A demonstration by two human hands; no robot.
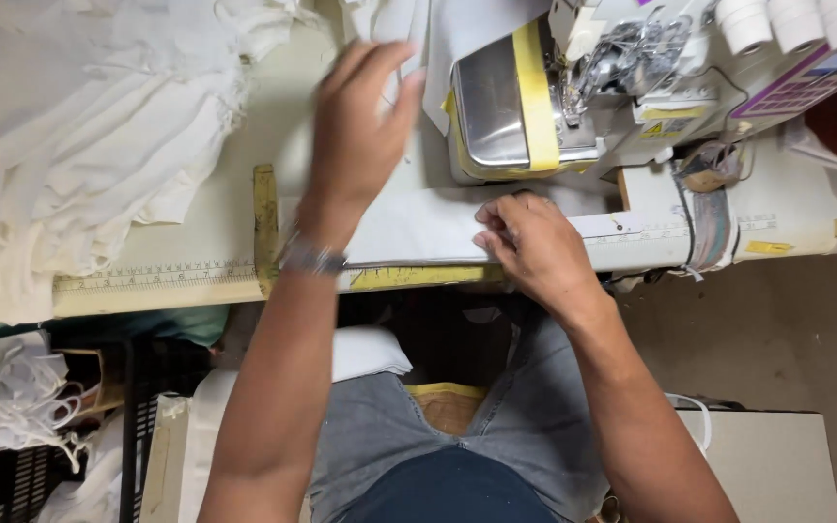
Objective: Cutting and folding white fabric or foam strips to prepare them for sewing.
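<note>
A white fabric piece point(409, 228) lies flat on the sewing table point(215, 223) in front of an overlock sewing machine point(573, 87). My left hand point(360, 126) rests open and flat on the cloth to the left of the machine, a metal watch point(312, 258) on the wrist. My right hand point(530, 242) pinches the near edge of the fabric at the table's front edge, fingers closed on it. The machine's shiny cover carries a strip of yellow tape point(535, 87).
A heap of white cloth point(79, 126) fills the table's left. A yellow ruler point(157, 281) runs along the front edge. White thread cones point(787, 21) stand at the top right. Black crates with white scraps point(21, 416) sit on the floor at left.
</note>
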